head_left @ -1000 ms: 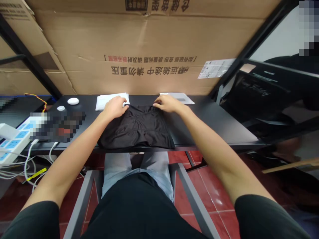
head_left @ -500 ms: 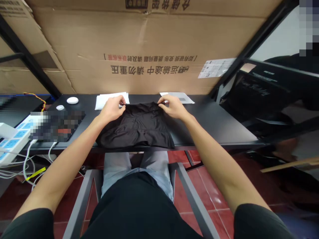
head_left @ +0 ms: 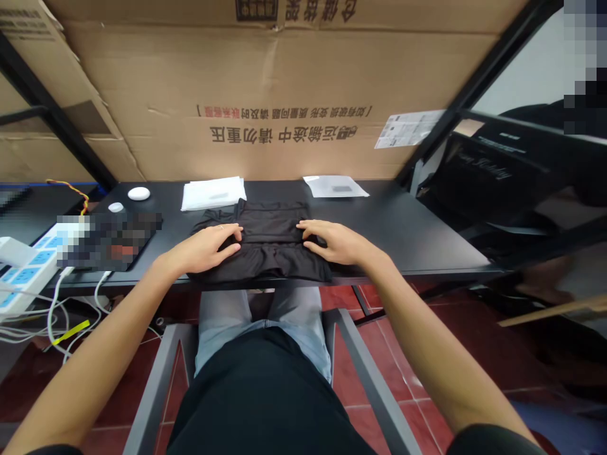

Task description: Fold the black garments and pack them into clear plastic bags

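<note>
A piece of soft black fabric (head_left: 272,260), likely a garment, lies along the front edge of the black table. Its middle part is folded over toward me, leaving a straight fold at the back and a flap edge across the centre. My left hand (head_left: 208,248) grips the left end of that flap edge between thumb and fingers. At the right end, my right hand (head_left: 337,242) has hold of the same edge in a similar pinch. Wrinkled fabric spreads out beneath and beside both hands.
White plastic packets (head_left: 213,193) lie behind the fabric, with another translucent packet (head_left: 336,187) to the right. On the left are a white oval object (head_left: 139,194), a small white cap (head_left: 116,207), and a power strip (head_left: 33,268) with cables. A cardboard sheet (head_left: 284,76) stands behind.
Both hands have come toward me from the fabric's far edge, bringing that edge over onto the middle. The fabric, flat and unfolded before, now has a folded band across it.
</note>
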